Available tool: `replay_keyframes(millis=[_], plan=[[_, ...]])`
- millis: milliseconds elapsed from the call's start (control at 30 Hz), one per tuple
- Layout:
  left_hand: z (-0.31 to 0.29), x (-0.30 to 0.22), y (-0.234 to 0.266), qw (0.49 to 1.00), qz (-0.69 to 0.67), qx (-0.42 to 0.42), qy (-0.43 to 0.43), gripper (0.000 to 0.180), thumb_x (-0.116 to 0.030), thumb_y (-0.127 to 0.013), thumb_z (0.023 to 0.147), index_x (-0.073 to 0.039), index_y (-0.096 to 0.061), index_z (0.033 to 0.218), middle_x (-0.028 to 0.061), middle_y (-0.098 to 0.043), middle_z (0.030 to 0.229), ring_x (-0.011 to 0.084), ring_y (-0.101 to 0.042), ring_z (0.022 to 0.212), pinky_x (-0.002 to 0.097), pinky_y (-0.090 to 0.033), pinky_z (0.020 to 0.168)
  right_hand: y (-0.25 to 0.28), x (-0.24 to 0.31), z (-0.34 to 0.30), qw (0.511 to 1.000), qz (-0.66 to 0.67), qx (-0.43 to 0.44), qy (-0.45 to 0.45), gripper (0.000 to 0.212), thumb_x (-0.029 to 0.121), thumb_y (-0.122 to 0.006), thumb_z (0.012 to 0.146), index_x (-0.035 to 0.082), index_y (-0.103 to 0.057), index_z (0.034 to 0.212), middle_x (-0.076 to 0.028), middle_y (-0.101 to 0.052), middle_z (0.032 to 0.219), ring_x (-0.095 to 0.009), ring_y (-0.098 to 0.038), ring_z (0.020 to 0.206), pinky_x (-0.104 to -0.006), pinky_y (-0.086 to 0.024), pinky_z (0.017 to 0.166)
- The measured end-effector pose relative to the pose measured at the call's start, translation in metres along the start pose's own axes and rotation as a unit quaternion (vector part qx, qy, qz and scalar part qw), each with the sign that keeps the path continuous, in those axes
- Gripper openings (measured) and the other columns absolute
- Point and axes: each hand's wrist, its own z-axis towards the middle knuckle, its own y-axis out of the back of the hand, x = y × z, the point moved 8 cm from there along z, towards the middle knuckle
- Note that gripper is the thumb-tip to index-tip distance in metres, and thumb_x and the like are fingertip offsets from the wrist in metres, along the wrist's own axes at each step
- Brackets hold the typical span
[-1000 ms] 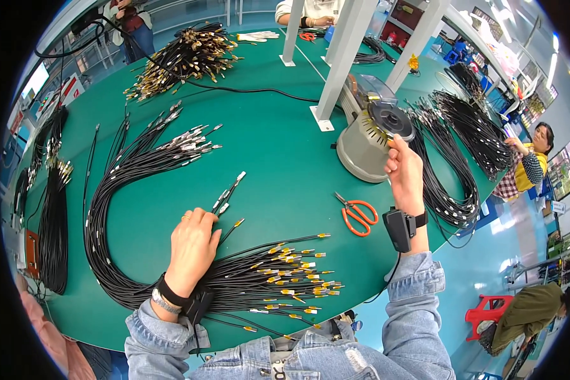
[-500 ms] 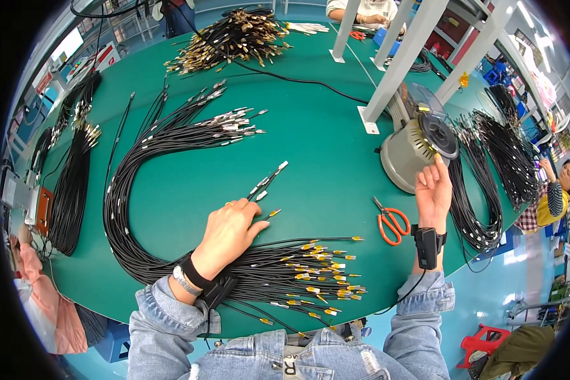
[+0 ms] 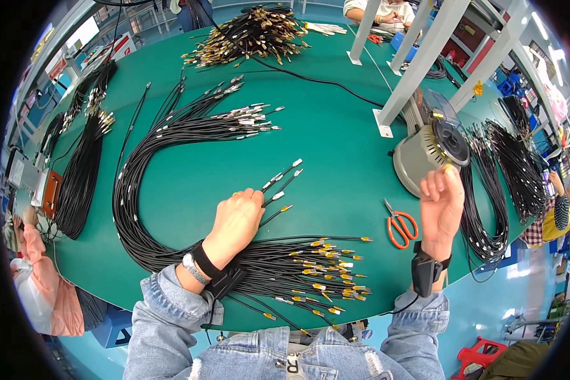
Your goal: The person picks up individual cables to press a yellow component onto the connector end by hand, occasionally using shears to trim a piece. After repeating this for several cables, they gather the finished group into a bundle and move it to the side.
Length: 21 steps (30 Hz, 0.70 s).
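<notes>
Left hand [image 3: 237, 221] lies palm-down on the green worktop [image 3: 335, 145], fingers pinching a few thin black cables with metal-tipped ends [image 3: 284, 180] that fan out toward the upper right; grip narrow, closed on those cables. My right hand [image 3: 442, 206] is raised, fingers loosely together, empty as far as I can see, just in front of the grey round tape dispenser machine [image 3: 427, 152].

Progress, judged from the layout: a large curved bundle of black cables with silver ends [image 3: 171, 136] sweeps round to my left wrist, and reads as the stock in hand. Near my body, a flat heap of black cables with yellow-tagged ends [image 3: 316, 269] looks like the worked lot. Only a handful are separated under my fingers, so much of the sheaf seems left.

Orange-handled scissors [image 3: 400, 225] lie idle between heap and right hand. More dark cable bunches [image 3: 82, 164] wait at far left.
</notes>
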Motion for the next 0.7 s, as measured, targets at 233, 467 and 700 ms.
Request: replay_keyframes(millis=[233, 467, 700], plan=[[0.0, -0.012, 0.02, 0.993, -0.109, -0.056, -0.004, 0.013, -0.006, -0.066, 0.075, -0.002, -0.054, 0.076, 0.0109, -0.058, 0.072, 0.028, -0.057, 0.066, 0.0383, -0.046, 0.058, -0.045, -0.056, -0.051, 0.989, -0.063, 0.048, -0.123, 0.008, 0.011, -0.055, 0.088, 0.003, -0.054, 0.087, 0.002, -0.042, 0.066, -0.008, -0.036, 0.057, -0.0232, -0.034, 0.057], [-0.009, -0.037, 0.027, 0.967, -0.251, -0.046, -0.01, 0.011, -0.005, -0.069, 0.075, -0.001, -0.06, 0.082, 0.0089, -0.06, 0.072, 0.0193, -0.057, 0.058, 0.0291, -0.044, 0.051, -0.077, -0.116, -0.101, 0.939, -0.184, 0.139, -0.257, 0.006, 0.007, -0.059, 0.087, 0.001, -0.058, 0.089, 0.001, -0.056, 0.079, -0.006, -0.05, 0.07, -0.0218, -0.041, 0.066], [-0.021, -0.045, 0.024, 0.928, -0.359, -0.101, -0.024, 0.014, -0.001, -0.069, 0.075, -0.002, -0.064, 0.087, 0.0061, -0.058, 0.068, 0.0129, -0.052, 0.051, 0.0239, -0.039, 0.045, -0.075, -0.129, -0.121, 0.934, -0.204, 0.134, -0.261, 0.004, 0.004, -0.061, 0.086, 0.001, -0.059, 0.088, 0.001, -0.059, 0.085, -0.005, -0.053, 0.079, -0.02, -0.043, 0.07]])
